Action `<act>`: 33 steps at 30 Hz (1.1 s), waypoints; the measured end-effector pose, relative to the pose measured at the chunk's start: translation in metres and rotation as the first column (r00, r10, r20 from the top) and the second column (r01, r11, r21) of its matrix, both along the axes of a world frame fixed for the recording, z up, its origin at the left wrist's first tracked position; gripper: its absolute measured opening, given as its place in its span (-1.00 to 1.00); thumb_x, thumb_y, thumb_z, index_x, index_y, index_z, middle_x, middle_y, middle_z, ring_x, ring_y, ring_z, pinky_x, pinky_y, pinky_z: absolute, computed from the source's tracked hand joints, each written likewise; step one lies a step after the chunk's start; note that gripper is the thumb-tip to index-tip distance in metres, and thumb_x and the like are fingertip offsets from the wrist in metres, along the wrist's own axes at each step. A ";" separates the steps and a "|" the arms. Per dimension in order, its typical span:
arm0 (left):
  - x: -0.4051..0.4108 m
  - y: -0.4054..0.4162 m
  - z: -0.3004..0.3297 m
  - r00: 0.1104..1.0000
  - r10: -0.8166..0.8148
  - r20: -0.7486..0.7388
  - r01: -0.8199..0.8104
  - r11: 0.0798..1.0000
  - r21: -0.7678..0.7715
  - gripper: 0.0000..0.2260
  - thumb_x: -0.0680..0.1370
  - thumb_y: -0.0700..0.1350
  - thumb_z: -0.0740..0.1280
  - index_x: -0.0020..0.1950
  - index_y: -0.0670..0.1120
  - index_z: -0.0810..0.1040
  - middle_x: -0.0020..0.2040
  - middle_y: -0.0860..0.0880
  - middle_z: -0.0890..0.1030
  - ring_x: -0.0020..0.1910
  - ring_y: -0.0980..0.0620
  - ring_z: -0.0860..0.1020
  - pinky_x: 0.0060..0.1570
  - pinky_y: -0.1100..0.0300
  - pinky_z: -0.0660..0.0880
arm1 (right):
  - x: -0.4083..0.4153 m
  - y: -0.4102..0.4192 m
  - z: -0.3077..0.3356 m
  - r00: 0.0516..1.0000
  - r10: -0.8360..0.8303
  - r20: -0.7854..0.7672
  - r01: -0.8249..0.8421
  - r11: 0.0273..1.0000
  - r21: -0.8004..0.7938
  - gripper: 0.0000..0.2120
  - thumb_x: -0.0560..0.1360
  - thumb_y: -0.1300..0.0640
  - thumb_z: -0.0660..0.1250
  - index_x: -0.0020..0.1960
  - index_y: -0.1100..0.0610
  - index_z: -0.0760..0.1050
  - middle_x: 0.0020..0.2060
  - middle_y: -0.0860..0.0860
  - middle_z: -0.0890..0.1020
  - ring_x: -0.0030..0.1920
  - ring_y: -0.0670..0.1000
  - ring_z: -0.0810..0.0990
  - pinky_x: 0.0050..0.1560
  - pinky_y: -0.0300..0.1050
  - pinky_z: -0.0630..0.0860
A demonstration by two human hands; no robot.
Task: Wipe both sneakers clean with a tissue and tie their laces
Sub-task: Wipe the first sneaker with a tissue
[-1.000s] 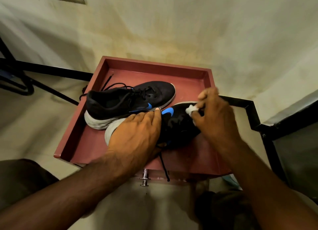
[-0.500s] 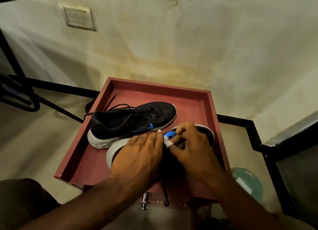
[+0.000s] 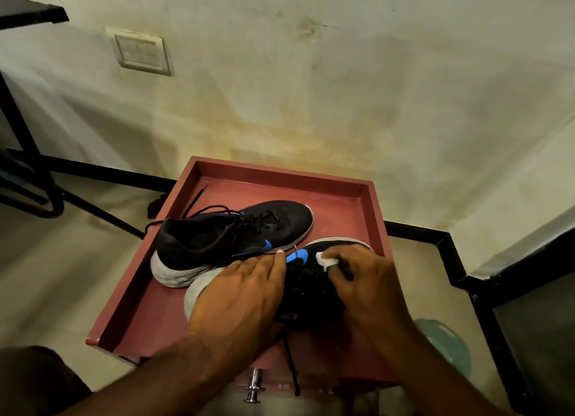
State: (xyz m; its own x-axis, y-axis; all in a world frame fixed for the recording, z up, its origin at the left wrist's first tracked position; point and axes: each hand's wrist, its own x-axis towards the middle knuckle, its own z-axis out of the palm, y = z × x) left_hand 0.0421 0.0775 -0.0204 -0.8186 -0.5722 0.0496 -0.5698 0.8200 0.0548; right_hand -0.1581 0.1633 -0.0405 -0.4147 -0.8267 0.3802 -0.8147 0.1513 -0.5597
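The left hand lay flat over the heel half of the near sneaker, fingers straight, its grip released and only pressing the shoe down on the red tray. The right hand had its grip clenched on a small wad of white tissue, held against the black upper just behind the toe and beside the blue logo. The far sneaker sat touching the near one, its laces loose and trailing over the tray floor. One lace end of the near shoe hung over the tray's front edge. The risks looked modest: the tissue was small and might shred or ball up on the mesh; a hard stroke could push the shoe into its neighbour, since only a flat palm steadied it; and the dangling lace might snag on the metal fitting below when pulled in for tying
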 end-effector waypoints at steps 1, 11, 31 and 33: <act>0.001 -0.002 -0.001 1.000 0.004 -0.011 -0.004 1.000 -0.005 -0.15 0.46 0.32 0.35 0.63 -0.08 0.21 0.48 -0.03 0.49 0.39 -0.02 0.52 0.39 0.11 0.42 | 0.004 -0.001 -0.001 0.999 0.049 0.008 -0.049 0.999 0.018 -0.84 0.47 0.24 0.51 0.02 0.07 0.73 -0.07 -0.09 0.74 -0.08 -0.13 0.67 0.02 -0.27 0.60; -0.001 -0.014 -0.001 0.996 0.012 -0.084 -0.012 1.000 0.003 -0.18 0.50 0.44 0.16 0.64 0.03 0.14 0.49 0.06 0.45 0.40 0.05 0.49 0.37 0.15 0.43 | -0.010 0.004 -0.003 0.997 0.032 -0.071 -0.023 0.991 0.130 -0.86 0.48 0.22 0.49 0.00 0.04 0.73 -0.11 -0.07 0.71 -0.11 -0.09 0.65 -0.04 -0.22 0.57; 0.008 -0.066 0.000 0.987 0.130 -0.090 -0.077 0.894 0.442 -0.62 0.53 0.37 0.29 0.15 0.15 0.61 0.10 0.19 0.58 0.04 0.15 0.59 0.09 0.10 0.56 | 0.019 -0.010 -0.014 0.993 0.107 -0.054 -0.102 0.990 0.093 -0.93 0.54 0.15 0.44 0.00 0.02 0.60 -0.10 -0.10 0.57 -0.13 -0.12 0.53 -0.15 -0.29 0.45; 0.009 -0.065 0.000 0.991 0.109 -0.076 -0.061 0.880 0.472 -0.61 0.52 0.39 0.28 0.16 0.17 0.61 0.08 0.19 0.60 0.02 0.16 0.60 0.08 0.07 0.58 | -0.007 -0.015 -0.011 0.987 -0.057 -0.150 0.065 0.997 0.048 -0.91 0.49 0.24 0.46 -0.04 0.09 0.62 -0.15 -0.02 0.58 -0.17 -0.02 0.54 -0.18 -0.18 0.45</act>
